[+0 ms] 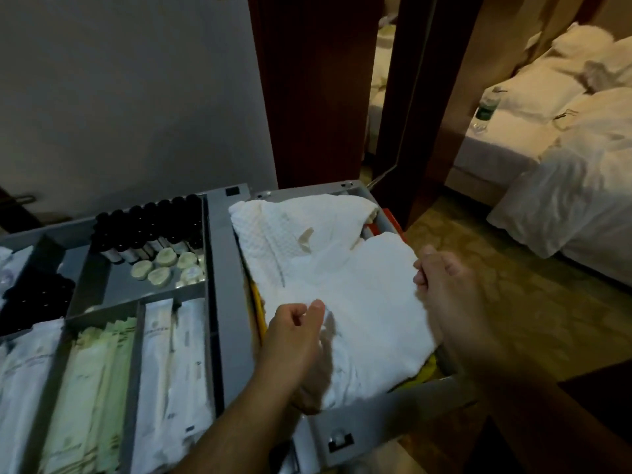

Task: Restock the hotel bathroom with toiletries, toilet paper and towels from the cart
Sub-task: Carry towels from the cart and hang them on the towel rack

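Right hand has its fingers pinching the front towel by its right edge. Left hand is curled just over it, can't tell if it's gripping. I count two white towels on the grey cart, five-ish round soaps left of my fingers, and an unmade bed off right.

I see the cart as matt grey painted metal. The towels at centre are white cloth, the upper one waffle-textured. Bottles upper left look dark, glossy plastic; sachets lower left shiny film.
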